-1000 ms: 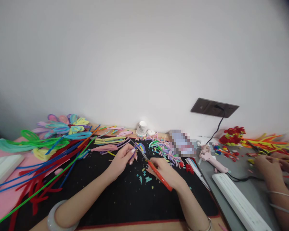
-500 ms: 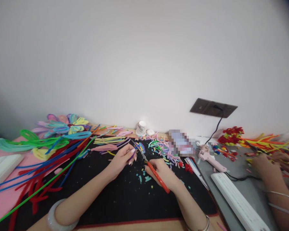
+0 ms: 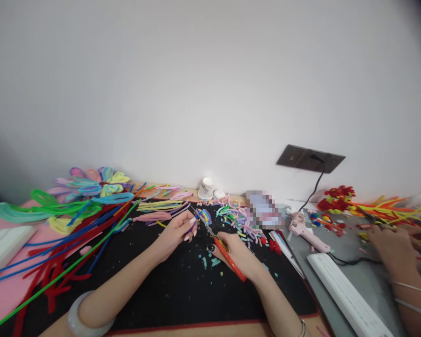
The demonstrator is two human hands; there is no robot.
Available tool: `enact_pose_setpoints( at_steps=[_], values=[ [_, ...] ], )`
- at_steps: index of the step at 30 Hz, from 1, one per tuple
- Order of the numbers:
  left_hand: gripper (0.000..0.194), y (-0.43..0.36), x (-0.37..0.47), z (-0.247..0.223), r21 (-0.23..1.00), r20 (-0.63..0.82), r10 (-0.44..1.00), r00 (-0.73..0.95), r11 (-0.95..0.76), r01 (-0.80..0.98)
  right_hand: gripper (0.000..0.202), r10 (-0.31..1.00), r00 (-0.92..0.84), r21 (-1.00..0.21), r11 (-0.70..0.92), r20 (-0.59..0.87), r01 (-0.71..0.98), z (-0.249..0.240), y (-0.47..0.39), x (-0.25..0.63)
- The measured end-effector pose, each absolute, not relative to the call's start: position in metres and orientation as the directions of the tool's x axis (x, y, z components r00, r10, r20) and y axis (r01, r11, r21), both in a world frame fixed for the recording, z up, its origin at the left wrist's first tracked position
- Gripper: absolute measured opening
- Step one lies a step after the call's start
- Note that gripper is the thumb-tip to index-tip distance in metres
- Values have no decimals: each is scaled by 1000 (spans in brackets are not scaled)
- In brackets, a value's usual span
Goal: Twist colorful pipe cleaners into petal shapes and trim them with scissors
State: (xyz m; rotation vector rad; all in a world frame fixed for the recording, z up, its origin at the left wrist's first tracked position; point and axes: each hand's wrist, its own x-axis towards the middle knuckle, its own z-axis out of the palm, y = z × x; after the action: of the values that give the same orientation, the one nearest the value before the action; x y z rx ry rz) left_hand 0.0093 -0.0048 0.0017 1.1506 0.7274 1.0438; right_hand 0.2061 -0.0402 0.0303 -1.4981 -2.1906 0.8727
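Over the black mat point(image 3: 182, 299), my left hand point(image 3: 177, 232) pinches a thin purple pipe-cleaner piece point(image 3: 192, 224) between its fingertips. My right hand point(image 3: 235, 252) is wrapped round the orange handles of a pair of scissors point(image 3: 231, 264). The metal blades point up and left to my left fingertips, beside the purple piece. Just behind the blades is a small rainbow-like piece of blue, yellow and purple strips point(image 3: 205, 216); whether a hand touches it I cannot tell. Small teal cuttings point(image 3: 205, 262) lie below the scissors.
Colourful cut pieces point(image 3: 231, 217), a white cup point(image 3: 206, 187) and a blurred phone-like object point(image 3: 264, 209) are behind my hands. Pipe cleaners point(image 3: 66, 257) spread on the left. On the right are a pink glue gun point(image 3: 308, 235), a white power strip point(image 3: 347, 292) and another person's hands point(image 3: 395, 245).
My right thumb has shifted a little from the scissors' handles, and the scissors have tilted slightly. My left hand keeps its pinch. The other person's hand has moved slightly.
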Motion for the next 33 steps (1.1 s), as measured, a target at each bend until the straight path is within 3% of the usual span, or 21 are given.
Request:
enact_pose_setpoints(
  at_steps=[6, 14, 24, 33],
  values=[
    [28, -6, 8, 2, 968, 64, 911, 407, 42, -246, 19, 892, -446, -677, 288, -66, 677, 38, -45, 210],
    [27, -7, 8, 2, 964, 29, 904, 426, 88, -252, 36, 928, -360, -677, 201, -101, 708, 33, -44, 203],
    [26, -7, 8, 0, 952, 17, 894, 447, 123, -280, 39, 925, -380, -623, 296, -2, 724, 35, -47, 202],
    [26, -7, 8, 1, 961, 15, 901, 434, 106, -254, 31, 974, -161, -598, 225, 159, 770, 30, -36, 210]
  ],
)
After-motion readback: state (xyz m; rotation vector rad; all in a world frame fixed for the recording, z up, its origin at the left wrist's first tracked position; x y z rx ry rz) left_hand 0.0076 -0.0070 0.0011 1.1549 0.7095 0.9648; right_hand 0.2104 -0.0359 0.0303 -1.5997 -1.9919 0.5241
